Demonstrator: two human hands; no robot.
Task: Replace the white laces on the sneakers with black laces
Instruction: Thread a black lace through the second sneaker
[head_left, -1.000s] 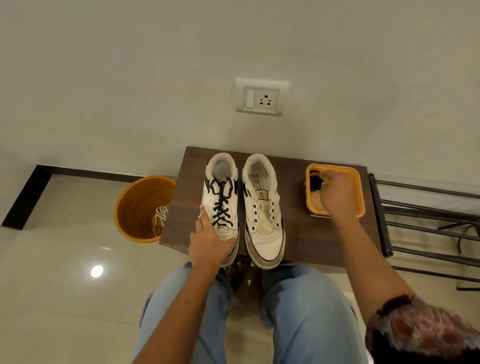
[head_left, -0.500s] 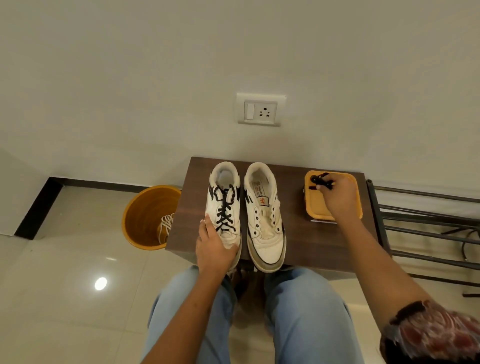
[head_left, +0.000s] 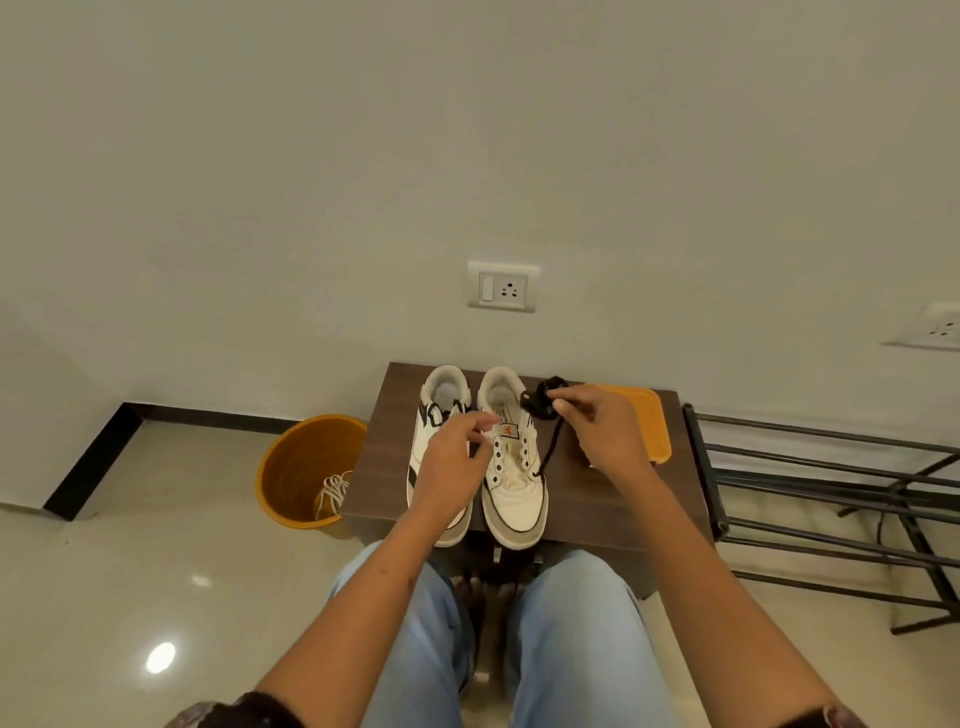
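Right hand: we see its grip pinching the coiled black lace, centre frame.
Left hand: its grip is loosely curled, empty, over the sneakers.

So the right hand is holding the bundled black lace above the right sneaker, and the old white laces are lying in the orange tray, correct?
Not quite. The head view shows the white laces in the orange bucket on the floor, not the orange tray. The right hand does hold the black lace above the right sneaker.
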